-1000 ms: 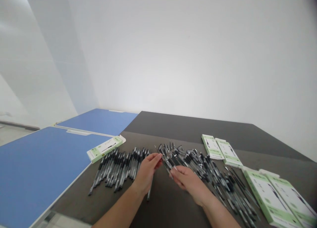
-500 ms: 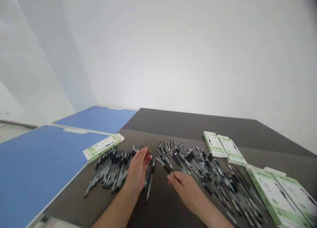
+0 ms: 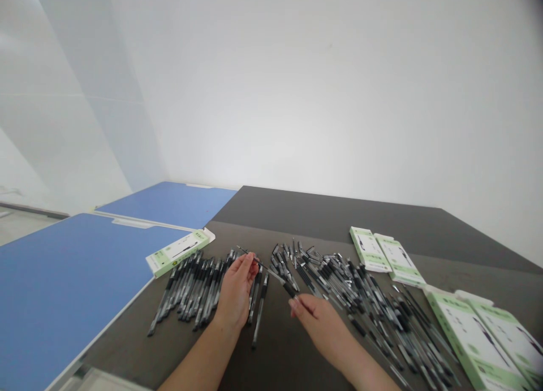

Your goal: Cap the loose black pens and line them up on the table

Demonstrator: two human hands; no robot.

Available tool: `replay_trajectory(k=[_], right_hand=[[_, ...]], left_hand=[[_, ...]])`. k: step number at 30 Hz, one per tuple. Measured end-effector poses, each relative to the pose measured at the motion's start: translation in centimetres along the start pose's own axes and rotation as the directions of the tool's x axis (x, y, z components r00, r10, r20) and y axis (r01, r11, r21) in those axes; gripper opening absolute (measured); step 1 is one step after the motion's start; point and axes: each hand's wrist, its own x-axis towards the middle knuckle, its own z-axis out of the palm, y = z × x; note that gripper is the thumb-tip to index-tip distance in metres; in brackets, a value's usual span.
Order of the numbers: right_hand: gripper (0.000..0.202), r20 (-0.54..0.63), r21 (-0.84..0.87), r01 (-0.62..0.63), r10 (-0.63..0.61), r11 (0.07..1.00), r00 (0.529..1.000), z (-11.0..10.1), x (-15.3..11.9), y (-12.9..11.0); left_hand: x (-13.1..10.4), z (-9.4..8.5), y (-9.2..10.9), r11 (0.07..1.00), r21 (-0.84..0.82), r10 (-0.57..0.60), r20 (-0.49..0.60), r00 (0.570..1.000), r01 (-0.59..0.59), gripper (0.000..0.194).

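Note:
My left hand (image 3: pixel 238 286) pinches a thin dark refill (image 3: pixel 263 266), whose tip sticks out to the upper left past the fingers. The refill's other end meets a clear pen barrel with a black grip (image 3: pixel 289 289). My right hand (image 3: pixel 318 322) is closed around that barrel's lower end. Left of my left hand lies a row of assembled-looking pens (image 3: pixel 186 292). One pen (image 3: pixel 260 310) lies apart between my hands. To the right spreads a large pile of pen parts (image 3: pixel 339 280), with barrels and caps mixed.
A green and white box (image 3: pixel 180 252) lies at the left table edge. Two more boxes (image 3: pixel 369 248) (image 3: pixel 400 259) lie behind the pile, and others (image 3: pixel 477 337) at the right front. Blue panels (image 3: pixel 85 283) adjoin the dark table (image 3: pixel 305 215) on the left.
The view has shifted slightly, so the table and pens appear a little further right. Both hands keep their hold on the refill and barrel, with hardly any movement.

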Motion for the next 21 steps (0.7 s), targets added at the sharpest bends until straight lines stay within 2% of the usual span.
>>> replay_trajectory(k=[9,13,15,18,19,21], right_hand=[[0.034,-0.032,-0.055,0.016,-0.018,0.998,0.999,0.0,-0.2,0.1],[0.032,-0.032,-0.139,0.03,-0.035,0.99,0.999,0.3,0.1,0.5],[0.031,-0.031,-0.084,0.041,-0.044,0.996,0.999,0.6,0.2,0.6],[0.03,-0.059,0.098,0.035,-0.029,0.995,0.998,0.8,0.3,0.7],[0.029,-0.083,0.171,0.026,-0.012,0.985,0.996,0.8,0.3,0.7],[0.028,-0.142,0.317,0.013,0.034,0.948,0.989,0.5,0.3,0.5]], left_hand=[[0.0,0.1,0.1,0.995,0.095,0.021,0.025,0.999,-0.023,0.023],[-0.5,0.4,0.2,0.967,0.241,0.065,0.075,0.995,-0.081,0.021],[-1.2,0.8,0.2,0.918,0.381,0.034,0.193,0.981,-0.107,0.019],[-2.3,1.5,0.1,0.845,0.515,-0.103,0.414,0.904,-0.14,0.023],[-2.5,1.6,0.1,0.832,0.534,-0.13,0.453,0.882,-0.152,0.026],[-2.4,1.6,0.0,0.794,0.576,-0.106,0.449,0.887,-0.196,0.031]])
